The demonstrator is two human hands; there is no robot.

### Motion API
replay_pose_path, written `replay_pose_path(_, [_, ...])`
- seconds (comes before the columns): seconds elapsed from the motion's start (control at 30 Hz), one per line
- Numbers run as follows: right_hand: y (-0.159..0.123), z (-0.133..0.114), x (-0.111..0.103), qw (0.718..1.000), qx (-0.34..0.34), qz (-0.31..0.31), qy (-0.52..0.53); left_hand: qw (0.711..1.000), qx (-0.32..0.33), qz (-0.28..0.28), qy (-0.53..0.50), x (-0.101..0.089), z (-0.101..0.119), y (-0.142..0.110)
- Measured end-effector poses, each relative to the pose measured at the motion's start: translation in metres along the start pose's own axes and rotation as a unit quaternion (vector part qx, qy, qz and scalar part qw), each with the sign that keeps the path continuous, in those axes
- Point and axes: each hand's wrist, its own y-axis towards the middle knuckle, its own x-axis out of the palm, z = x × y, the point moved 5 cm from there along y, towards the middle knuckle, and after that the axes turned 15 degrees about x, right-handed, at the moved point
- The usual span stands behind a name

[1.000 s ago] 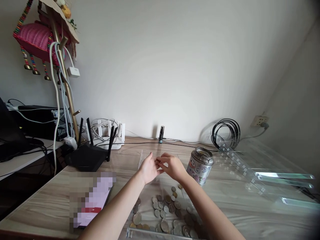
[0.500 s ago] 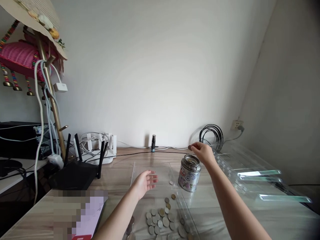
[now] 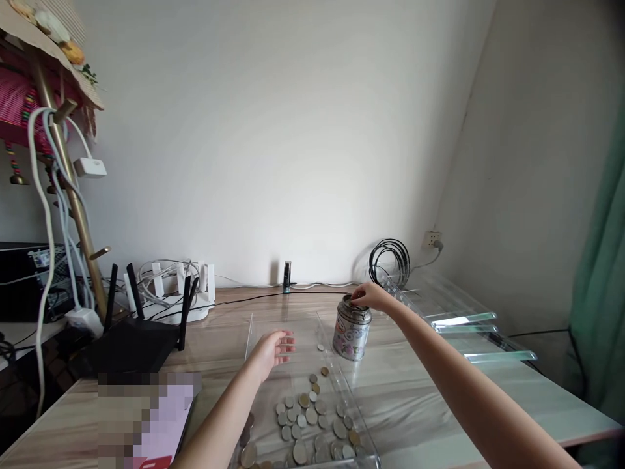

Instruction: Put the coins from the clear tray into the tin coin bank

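A round, flower-patterned metal tin [image 3: 350,332] stands on the table. My right hand [image 3: 370,296] is over its top, thumb and fingers pinched together at the lid. The coin in that pinch is mostly hidden by the fingers. My left hand [image 3: 270,353] hovers above a clear plastic tray [image 3: 288,326], its fingers stretched out and holding nothing. Several silver and brass-coloured coins [image 3: 311,415] lie loose in the tray, most of them toward its near end. One small coin [image 3: 320,347] sits apart, close to the tin.
Stacked clear plastic trays [image 3: 463,319] lie to the right, beside a coil of black cable [image 3: 389,260]. At left are a black router [image 3: 137,342], a white router [image 3: 188,306] and a phone [image 3: 163,417]. A small dark bottle [image 3: 286,277] stands by the wall.
My right hand has come down from above and behind the tin onto its lid, bringing the coin. My left hand stays open over the tray. The view has turned right.
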Motion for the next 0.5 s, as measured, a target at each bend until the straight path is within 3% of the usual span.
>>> replay_pose_path(0.2, [-0.0051, -0.0113, 0.0090, 0.983, -0.010, 0.055, -0.173, 0.999, 0.009, -0.030, 0.032, 0.0045, 0.0036, -0.0033])
replay_pose_path(0.5, [-0.0060, -0.0108, 0.0087, 0.966, -0.011, 0.064, -0.251, 0.998, 0.004, -0.026, 0.057, 0.0070, 0.0080, -0.0059])
